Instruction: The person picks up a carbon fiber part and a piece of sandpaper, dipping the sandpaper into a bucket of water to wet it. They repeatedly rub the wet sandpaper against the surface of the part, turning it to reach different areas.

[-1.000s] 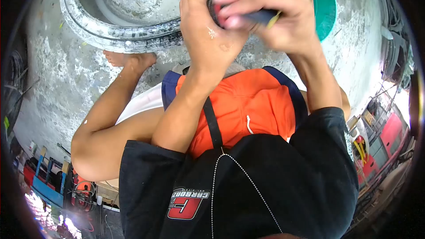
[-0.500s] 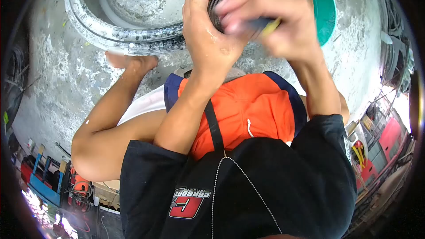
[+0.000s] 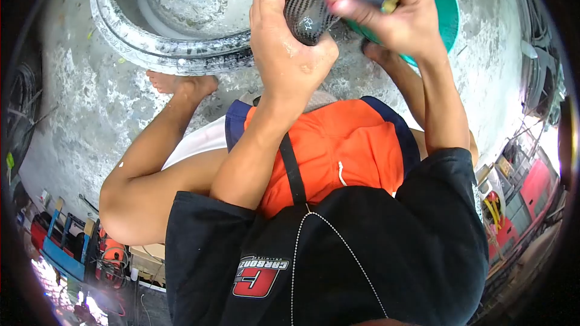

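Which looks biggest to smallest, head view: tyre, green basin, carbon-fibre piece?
1. tyre.
2. green basin, partly behind the right hand and its small tool.
3. carbon-fibre piece in the left hand, though nearest the camera.

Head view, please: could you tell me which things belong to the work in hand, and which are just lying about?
In hand:
carbon-fibre part, gripped by the left hand
small tool, pinched in the right hand

Lying about:
tyre on the concrete floor
teal basin
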`<state>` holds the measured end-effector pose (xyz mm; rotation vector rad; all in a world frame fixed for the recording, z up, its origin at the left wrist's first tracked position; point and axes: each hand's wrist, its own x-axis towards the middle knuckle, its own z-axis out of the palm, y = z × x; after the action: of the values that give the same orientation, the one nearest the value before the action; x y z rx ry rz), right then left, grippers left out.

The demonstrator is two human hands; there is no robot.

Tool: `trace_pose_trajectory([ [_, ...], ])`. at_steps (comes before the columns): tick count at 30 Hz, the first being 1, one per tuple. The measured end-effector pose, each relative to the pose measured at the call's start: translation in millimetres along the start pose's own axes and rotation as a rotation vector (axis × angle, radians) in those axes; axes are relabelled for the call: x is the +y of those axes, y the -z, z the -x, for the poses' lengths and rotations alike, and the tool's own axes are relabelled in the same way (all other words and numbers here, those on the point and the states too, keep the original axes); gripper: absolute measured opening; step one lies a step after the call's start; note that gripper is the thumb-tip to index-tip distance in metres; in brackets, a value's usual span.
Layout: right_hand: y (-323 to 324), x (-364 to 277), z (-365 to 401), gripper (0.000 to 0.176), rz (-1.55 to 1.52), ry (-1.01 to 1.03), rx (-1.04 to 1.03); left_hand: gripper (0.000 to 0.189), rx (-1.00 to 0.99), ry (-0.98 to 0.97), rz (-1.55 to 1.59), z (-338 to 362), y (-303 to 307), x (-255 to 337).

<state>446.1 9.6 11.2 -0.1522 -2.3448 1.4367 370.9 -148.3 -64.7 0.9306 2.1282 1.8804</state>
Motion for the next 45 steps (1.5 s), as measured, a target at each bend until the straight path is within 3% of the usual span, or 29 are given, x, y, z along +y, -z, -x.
trace_pose_trajectory([
  [1, -10, -3, 1, 0.016, -0.223, -0.214, 0.159, 0.059, 0.003, 0.024, 0.006, 0, 0, 2],
  [2, -12, -8, 0, 0.016, -0.221, -0.218, 0.163, 0.059, -0.003, 0.026, 0.008, 1, 2, 4],
  [4, -15, -26, -15, 0.017, 0.115, 0.314, -0.11, 0.055, 0.012, 0.006, 0.115, 2, 0, 3],
  [6, -22, -39, -14, 0.018, 0.062, 0.26, -0.12, 0.052, -0.004, 0.052, 0.227, 8, -3, -1],
  [8, -14, -11, -11, 0.019, -0.048, 0.183, -0.107, 0.054, -0.007, 0.034, 0.046, 1, 0, 10],
  [9, -6, -7, -8, 0.02, 0.066, 0.075, -0.027, 0.056, 0.004, 0.027, 0.028, 0, 0, 5],
  [10, -11, -1, -6, 0.022, -0.057, -0.12, 0.143, 0.056, 0.009, 0.024, 0.024, -1, 1, 4],
  [12, -3, 0, -2, 0.021, 0.233, 0.055, 0.049, 0.058, 0.026, 0.065, 0.038, 1, -1, 2],
  [14, -31, -35, -13, 0.02, -0.068, 0.193, 0.078, 0.058, 0.006, 0.042, 0.098, 2, -4, -2],
  [15, -20, -44, -21, 0.019, -0.002, 0.225, -0.128, 0.058, -0.018, 0.027, 0.154, 6, -2, -2],
  [18, -11, -16, -14, 0.018, 0.027, 0.212, -0.074, 0.056, -0.025, -0.036, 0.07, 2, 1, 3],
  [19, -10, -11, -12, 0.016, 0.122, 0.023, 0.033, 0.056, -0.004, 0.002, 0.031, 0, 0, 4],
  [20, -17, -8, -6, 0.017, -0.069, -0.198, 0.217, 0.057, 0.004, 0.046, -0.001, 1, -1, 4],
  [22, -6, -16, -7, 0.022, 0.29, 0.085, -0.039, 0.056, 0.038, 0.03, 0.019, -1, -5, -2],
  [23, -23, -19, -16, 0.026, 0.144, 0.287, -0.055, 0.056, 0.017, 0.071, 0.143, 1, -5, -7],
  [24, -30, -47, -11, 0.023, 0.022, 0.168, -0.081, 0.056, -0.02, 0.129, 0.266, 10, -4, -9],
  [26, -30, -24, -10, 0.022, -0.072, 0.249, -0.066, 0.057, -0.04, 0.11, 0.229, 4, 2, 5],
  [28, -2, -14, -8, 0.02, 0.149, 0.119, -0.099, 0.058, -0.007, 0.038, 0.016, -1, 2, 9],
  [30, 17, 3, -1, 0.01, 0.068, -0.376, 0.202, 0.059, 0.005, 0.036, 0.04, 3, 2, 8],
  [32, 28, 8, 5, 0.014, 0.108, -0.338, 0.46, 0.055, 0.03, -0.007, -0.06, 0, -1, 11],
  [35, -5, -35, 14, 0.017, 0.161, -0.442, 0.468, 0.057, -0.006, 0.065, 0.009, 4, 3, 14],
  [36, -21, -36, 20, 0.017, 0.18, -0.258, 0.38, 0.058, -0.007, 0.056, 0.024, 0, 2, 13],
  [37, -36, -35, 26, 0.033, 0.313, -0.075, 0.255, 0.059, -0.011, 0.041, 0.007, 1, 2, 11],
  [40, -61, -53, 35, 0.047, 0.482, 0.041, 0.285, 0.061, -0.042, -0.001, 0.016, 3, 8, 4],
  [42, -40, -24, 41, 0.048, 0.566, 0.003, 0.32, 0.061, -0.022, 0.028, -0.006, 3, 2, 13],
  [44, -30, -2, 32, 0.049, 0.589, -0.108, 0.505, 0.061, -0.012, 0.028, 0.01, 5, -1, 10],
  [45, -35, -9, 39, 0.048, 0.657, -0.073, 0.432, 0.061, -0.003, 0.026, 0.017, 6, -3, 10],
])
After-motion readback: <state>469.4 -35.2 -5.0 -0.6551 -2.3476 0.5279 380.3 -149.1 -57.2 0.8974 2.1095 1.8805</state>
